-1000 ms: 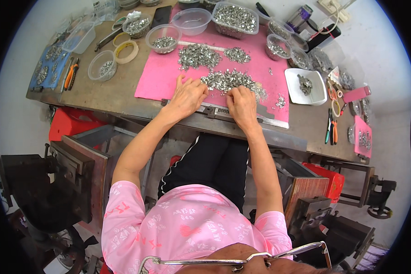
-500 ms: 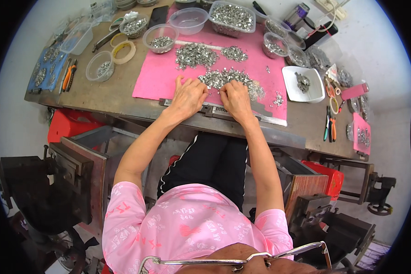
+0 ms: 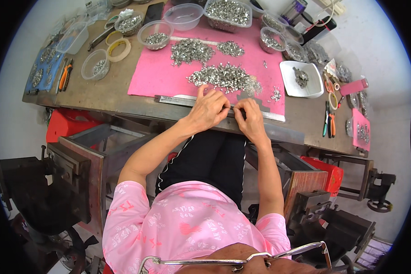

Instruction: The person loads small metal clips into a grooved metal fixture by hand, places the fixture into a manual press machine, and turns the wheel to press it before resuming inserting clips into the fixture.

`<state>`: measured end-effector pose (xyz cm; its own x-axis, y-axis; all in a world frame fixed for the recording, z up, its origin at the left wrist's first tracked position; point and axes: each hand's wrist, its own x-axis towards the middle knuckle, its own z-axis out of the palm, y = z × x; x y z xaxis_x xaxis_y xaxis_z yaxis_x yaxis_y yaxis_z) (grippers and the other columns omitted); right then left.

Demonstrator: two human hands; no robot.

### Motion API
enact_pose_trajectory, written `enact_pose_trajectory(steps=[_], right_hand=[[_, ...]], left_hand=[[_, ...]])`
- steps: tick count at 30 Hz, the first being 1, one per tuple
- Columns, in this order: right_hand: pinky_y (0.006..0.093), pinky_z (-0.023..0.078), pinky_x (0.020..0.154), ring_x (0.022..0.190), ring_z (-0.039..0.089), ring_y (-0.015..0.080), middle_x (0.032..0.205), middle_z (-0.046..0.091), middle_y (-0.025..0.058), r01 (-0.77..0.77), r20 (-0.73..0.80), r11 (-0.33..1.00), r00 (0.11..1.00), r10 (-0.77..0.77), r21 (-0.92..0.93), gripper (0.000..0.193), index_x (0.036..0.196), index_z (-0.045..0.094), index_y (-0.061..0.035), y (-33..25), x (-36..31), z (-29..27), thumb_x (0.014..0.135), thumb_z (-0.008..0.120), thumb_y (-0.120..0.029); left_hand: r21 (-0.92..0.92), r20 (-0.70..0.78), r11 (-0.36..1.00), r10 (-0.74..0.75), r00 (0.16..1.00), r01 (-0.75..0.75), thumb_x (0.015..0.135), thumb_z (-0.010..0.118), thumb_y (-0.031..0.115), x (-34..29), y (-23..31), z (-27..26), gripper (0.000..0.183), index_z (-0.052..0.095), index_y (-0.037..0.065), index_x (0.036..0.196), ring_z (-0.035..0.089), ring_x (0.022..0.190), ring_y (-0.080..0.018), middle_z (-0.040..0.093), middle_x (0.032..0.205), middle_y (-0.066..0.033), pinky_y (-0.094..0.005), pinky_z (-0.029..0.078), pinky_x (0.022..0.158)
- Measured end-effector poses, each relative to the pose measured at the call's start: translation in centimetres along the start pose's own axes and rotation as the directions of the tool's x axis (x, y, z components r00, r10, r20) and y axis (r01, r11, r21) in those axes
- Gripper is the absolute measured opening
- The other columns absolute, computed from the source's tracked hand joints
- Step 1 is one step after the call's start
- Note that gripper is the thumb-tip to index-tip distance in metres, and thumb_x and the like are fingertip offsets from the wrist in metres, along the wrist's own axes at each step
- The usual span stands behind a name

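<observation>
At the near edge of the pink mat (image 3: 146, 75), my left hand (image 3: 208, 109) is closed in a pinch over a long metal bar (image 3: 176, 100). My right hand (image 3: 251, 121) faces it a short gap away, thumb and fingers pressed together too. Whatever the fingertips hold is too small and hidden to name. Just beyond the hands lies a heap of small shiny metal pieces (image 3: 223, 76). Farther back are a second heap (image 3: 192, 51) and a smaller pile (image 3: 230, 48). A few loose pieces (image 3: 276, 94) lie right of my right hand.
Plastic tubs (image 3: 155, 35) of metal pieces line the back, with an open tub (image 3: 183, 17) among them. To the right stand a white dish (image 3: 301, 80) and pliers (image 3: 332, 124). Tape rolls (image 3: 119, 50) and orange-handled pliers (image 3: 66, 77) lie left. Below the table is a red stool (image 3: 68, 125).
Both hands have drawn back toward me from the near heap, the left also shifting right, and now meet closer together at the table's front edge. More of the heap and the metal bar shows.
</observation>
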<state>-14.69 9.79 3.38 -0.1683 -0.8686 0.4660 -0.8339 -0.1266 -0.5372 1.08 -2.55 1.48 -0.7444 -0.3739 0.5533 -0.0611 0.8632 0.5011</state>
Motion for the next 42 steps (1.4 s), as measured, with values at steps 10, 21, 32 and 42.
enact_pose_trajectory(steps=[10,21,32,42], right_hand=[[0.0407,0.045,0.074,0.084,0.057,0.0299,0.091,0.060,0.0105,0.168,-0.099,0.967,0.977,-0.189,-0.190,0.020,0.092,0.059,-0.0025,-0.2,-0.7,1.1,0.078,0.071,0.002],[0.0400,0.046,0.075,0.086,0.060,0.0288,0.094,0.062,0.0108,0.240,-0.048,0.936,0.964,-0.261,-0.256,0.022,0.097,0.062,-0.0020,-0.2,-0.7,0.6,0.078,0.071,0.003],[0.0395,0.046,0.075,0.087,0.061,0.0282,0.092,0.063,0.0097,0.148,-0.153,0.988,0.976,-0.153,-0.041,0.015,0.095,0.068,-0.0045,0.7,3.1,1.2,0.082,0.070,0.002],[0.0408,0.043,0.079,0.087,0.059,0.0275,0.086,0.058,0.0080,0.242,0.162,0.959,0.962,-0.218,-0.148,0.007,0.091,0.070,-0.0080,1.6,7.3,4.3,0.084,0.070,-0.010]], left_hand=[[-0.006,-0.078,1.000,0.028,0.997,-0.029,0.086,0.070,0.011,-1.0,0.3,0.4,0.010,0.069,0.009,0.096,0.062,0.095,-0.0223,0.064,0.093,-0.0032,-0.0565,0.029,0.111],[-0.016,-0.198,0.996,-0.093,0.976,0.091,0.087,0.071,0.011,-2.0,0.5,0.7,0.010,0.070,0.010,0.097,0.063,0.092,-0.0216,0.066,0.094,-0.0020,-0.0559,0.029,0.110],[0.124,-0.226,0.978,-0.135,0.965,0.166,0.081,0.080,0.022,-1.4,1.6,2.2,0.021,0.070,0.012,0.096,0.060,0.096,-0.0215,0.065,0.094,-0.0006,-0.0557,0.030,0.109],[-0.071,-0.355,0.996,-0.077,0.932,0.055,0.083,0.078,0.012,-3.0,0.8,1.5,0.017,0.067,0.010,0.096,0.061,0.094,-0.0230,0.063,0.093,-0.0016,-0.0522,0.034,0.108]])
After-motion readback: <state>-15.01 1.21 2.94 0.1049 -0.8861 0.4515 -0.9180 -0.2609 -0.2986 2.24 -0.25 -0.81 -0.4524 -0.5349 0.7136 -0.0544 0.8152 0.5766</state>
